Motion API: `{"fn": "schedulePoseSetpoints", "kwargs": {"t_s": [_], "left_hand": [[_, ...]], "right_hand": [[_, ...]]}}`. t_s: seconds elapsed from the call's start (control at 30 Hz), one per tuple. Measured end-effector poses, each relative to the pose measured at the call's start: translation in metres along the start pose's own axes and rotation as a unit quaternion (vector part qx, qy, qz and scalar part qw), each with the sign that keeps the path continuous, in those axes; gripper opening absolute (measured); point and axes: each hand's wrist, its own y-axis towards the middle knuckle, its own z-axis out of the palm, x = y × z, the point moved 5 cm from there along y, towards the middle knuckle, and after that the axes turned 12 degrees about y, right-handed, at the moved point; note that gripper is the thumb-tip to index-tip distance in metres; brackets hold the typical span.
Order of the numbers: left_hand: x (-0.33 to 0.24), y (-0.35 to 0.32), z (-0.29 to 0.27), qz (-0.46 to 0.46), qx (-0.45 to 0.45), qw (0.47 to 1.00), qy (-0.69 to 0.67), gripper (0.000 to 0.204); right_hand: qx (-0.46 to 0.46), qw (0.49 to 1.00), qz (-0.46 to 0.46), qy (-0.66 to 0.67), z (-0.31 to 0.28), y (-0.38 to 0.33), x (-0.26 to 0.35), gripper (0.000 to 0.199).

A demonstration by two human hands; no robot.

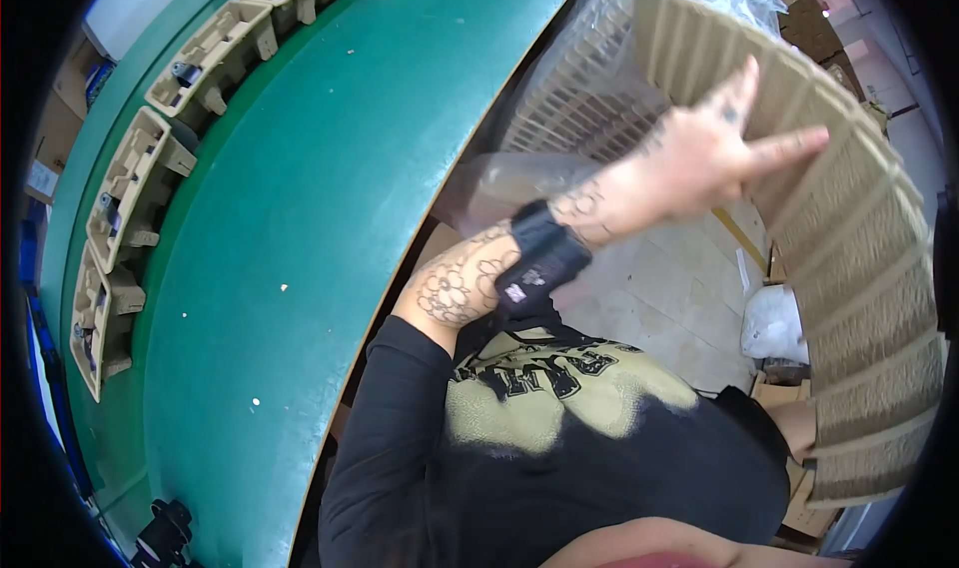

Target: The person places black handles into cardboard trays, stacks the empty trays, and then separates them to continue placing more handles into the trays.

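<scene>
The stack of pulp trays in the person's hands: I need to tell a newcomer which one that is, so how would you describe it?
Start from the green conveyor belt curving down the left, where single moulded trays lie flat. To its right, the left hand presses against a tall stack of pulp trays. It alone is held off the belt, its many nested edges forming ribs.

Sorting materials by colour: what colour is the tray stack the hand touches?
Tan-brown moulded pulp tray stack, under the left hand; head view.

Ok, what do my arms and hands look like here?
The left arm: black sleeve pushed up, flower tattoos along the forearm, black wrist strap with a small device, small tattoos on the left hand. The right arm is mostly hidden.
</scene>
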Motion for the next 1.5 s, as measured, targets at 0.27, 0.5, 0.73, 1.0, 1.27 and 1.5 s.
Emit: {"fn": "schedulePoseSetpoints", "kwargs": {"t_s": [0.27,0.5,0.73,1.0,1.27,1.5], "left_hand": [[0.148,-0.047,-0.167,-0.131,0.107,0.913,0.372,0.052],[0.079,-0.152,-0.272,-0.495,-0.017,0.863,0.096,0.055],[-0.005,-0.208,-0.266,-0.332,0.026,0.811,0.48,0.058],[0.073,-0.198,-0.329,-0.644,-0.115,0.702,0.282,0.035],[0.107,-0.228,-0.335,-0.665,-0.255,0.695,0.1,0.065],[0.094,-0.223,-0.318,-0.605,-0.376,0.702,0.001,0.076]], "right_hand": [[0.025,0.976,0.178,0.123,0.056,-0.045,-0.063,0.028],[0.207,0.811,0.355,0.416,0.319,-0.209,0.02,0.069],[0.231,0.862,0.046,0.448,0.32,-0.129,0.055,0.014],[0.21,0.929,0.19,0.237,0.468,0.065,-0.28,0.05],[0.281,0.801,0.438,0.297,0.506,0.041,-0.312,0.056],[0.259,0.786,0.432,0.358,0.528,0.046,-0.295,0.049]]}}
